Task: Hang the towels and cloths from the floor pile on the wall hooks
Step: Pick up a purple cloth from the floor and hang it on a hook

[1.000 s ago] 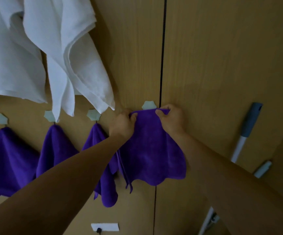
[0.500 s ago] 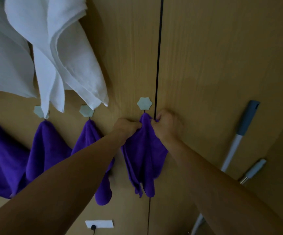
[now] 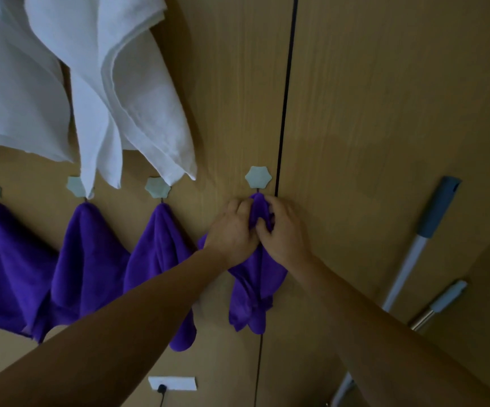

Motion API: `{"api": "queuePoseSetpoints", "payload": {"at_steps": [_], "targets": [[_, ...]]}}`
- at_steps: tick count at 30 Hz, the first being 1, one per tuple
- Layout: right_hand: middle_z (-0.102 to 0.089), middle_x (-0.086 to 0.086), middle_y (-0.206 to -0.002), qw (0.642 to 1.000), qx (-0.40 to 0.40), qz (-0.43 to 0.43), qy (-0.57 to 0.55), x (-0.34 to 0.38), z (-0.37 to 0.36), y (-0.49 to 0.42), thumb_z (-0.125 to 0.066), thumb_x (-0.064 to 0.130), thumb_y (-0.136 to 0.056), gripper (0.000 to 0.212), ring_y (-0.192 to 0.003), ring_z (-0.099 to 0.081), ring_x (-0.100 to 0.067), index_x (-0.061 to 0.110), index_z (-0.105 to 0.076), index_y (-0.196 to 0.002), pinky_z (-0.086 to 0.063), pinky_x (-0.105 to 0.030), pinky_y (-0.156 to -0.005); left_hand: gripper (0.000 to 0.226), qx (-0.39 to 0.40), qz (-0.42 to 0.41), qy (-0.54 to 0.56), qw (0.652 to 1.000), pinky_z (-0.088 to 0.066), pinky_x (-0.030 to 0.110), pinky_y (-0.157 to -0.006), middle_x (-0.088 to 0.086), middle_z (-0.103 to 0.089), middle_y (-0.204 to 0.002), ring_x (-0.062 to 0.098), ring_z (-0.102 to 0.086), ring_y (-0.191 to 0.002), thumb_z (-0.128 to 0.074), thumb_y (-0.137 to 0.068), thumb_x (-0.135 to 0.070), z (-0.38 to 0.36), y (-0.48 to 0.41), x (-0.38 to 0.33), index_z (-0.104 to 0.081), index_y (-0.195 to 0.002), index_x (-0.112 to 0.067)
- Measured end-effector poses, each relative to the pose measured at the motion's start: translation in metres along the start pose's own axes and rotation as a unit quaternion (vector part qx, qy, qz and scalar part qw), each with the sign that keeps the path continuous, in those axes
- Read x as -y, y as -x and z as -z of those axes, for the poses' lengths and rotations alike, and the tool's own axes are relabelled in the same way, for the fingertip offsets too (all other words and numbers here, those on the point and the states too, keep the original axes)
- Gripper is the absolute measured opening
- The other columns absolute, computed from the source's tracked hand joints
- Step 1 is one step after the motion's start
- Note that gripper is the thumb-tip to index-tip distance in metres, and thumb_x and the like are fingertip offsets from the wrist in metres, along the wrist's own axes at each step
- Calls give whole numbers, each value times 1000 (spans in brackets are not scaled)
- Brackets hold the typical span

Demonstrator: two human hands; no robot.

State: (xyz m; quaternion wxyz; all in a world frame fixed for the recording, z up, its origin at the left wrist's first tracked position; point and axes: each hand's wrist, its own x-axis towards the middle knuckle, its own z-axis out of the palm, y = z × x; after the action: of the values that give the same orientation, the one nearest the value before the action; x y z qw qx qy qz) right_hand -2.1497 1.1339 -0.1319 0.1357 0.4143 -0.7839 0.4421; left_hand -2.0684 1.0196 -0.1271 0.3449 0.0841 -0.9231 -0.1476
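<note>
While both hands bunch its top just below a pale star-shaped hook [image 3: 258, 177], a purple cloth [image 3: 252, 292] hangs against the wood-panelled wall [image 3: 385, 113], its lower folds drooping free beneath the wrists. The left hand [image 3: 232, 230] has its fingers curled round the cloth's left side. The right hand [image 3: 282, 230] grips the gathered tip from the right, and the two hands touch each other. The tip of the cloth reaches the short stem under the hook, though the fingers hide whether it has caught there. To the left, along the same row, three more purple cloths [image 3: 91, 259] hang from matching hooks [image 3: 157, 187], each drawn to a point at the top, and the nearest of them lies partly behind the left forearm. Above that row, two white towels [image 3: 138, 98] hang in long folds, with one corner falling just over the third hook. A dark vertical seam [image 3: 286, 98] between two panels runs just right of the hook being used. Farther right, a white pole with a blue grip [image 3: 437, 210] leans on the wall, with a shorter grey-tipped handle [image 3: 443, 298] below it. Low on the wall sits a white plate [image 3: 179, 382] with a dark plug and cord, too small to read for any marking.
</note>
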Motion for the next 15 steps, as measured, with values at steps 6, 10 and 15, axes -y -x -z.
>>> {"api": "queuePoseSetpoints", "payload": {"at_steps": [6, 10, 15], "targets": [[-64, 4, -109, 999, -26, -31, 4, 2, -3, -4, -58, 17, -88, 41, -96, -60, -13, 24, -53, -128, -50, -30, -80, 48, -63, 47, 40, 996, -38, 21, -89, 6, -50, -120, 16, -48, -108, -67, -81, -18, -8, -1, -2, -54, -126, -11], [-65, 4, -85, 991, 11, -105, -82, 2, -1, -7, -54, 16, -89, 19, -72, -60, -9, 20, -64, -105, -41, -22, -59, 24, -3, 113, 159, 981, -39, 6, -66, -9, -62, -92, 0, -55, -77, -59, -81, -5, 1, -10, -7, -58, -97, -23], [-64, 1, -84, 978, 40, -152, -139, -3, -2, -3, -52, 17, -92, 16, -73, -62, -15, 16, -60, -105, -47, -25, -59, 12, 86, 258, 307, 912, -50, 29, -68, 0, -64, -82, 16, -61, -77, -52, -87, -12, 5, -13, -4, -57, -84, -22]]}}
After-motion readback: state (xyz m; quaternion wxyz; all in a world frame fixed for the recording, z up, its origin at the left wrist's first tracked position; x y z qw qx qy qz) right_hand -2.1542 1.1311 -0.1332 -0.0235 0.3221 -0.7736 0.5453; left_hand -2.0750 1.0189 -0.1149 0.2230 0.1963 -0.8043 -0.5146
